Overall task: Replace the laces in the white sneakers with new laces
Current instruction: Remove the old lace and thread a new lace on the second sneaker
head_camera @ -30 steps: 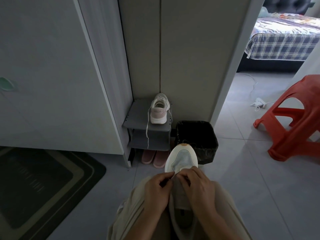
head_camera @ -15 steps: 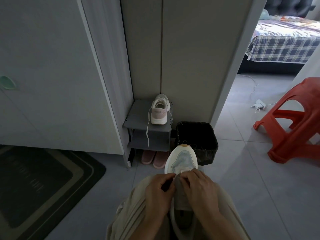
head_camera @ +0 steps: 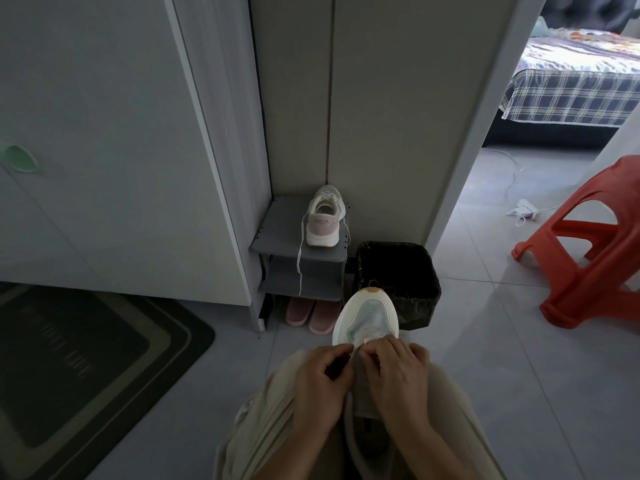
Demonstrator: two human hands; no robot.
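Sneaker (head_camera: 367, 315) lies lengthwise, toe pointing away. Left hand (head_camera: 318, 386) and right hand (head_camera: 398, 377) both pinch the lace (head_camera: 364, 341) right behind that toe.

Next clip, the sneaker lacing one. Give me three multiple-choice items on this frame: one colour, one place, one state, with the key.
1. The plastic stool is: A blue; B red-orange; C green.
2. The second sneaker stands: A on top of the grey rack; B on the stool; C under the stool.
3. The left hand and right hand: A both grip the lap sneaker near its toe end; B both lie open on the knees; C only the left touches it.
Key: 1 B, its seat and legs show red-orange. 2 A, it sits heel-out on the top shelf. 3 A, both sets of fingers curl onto its upper.
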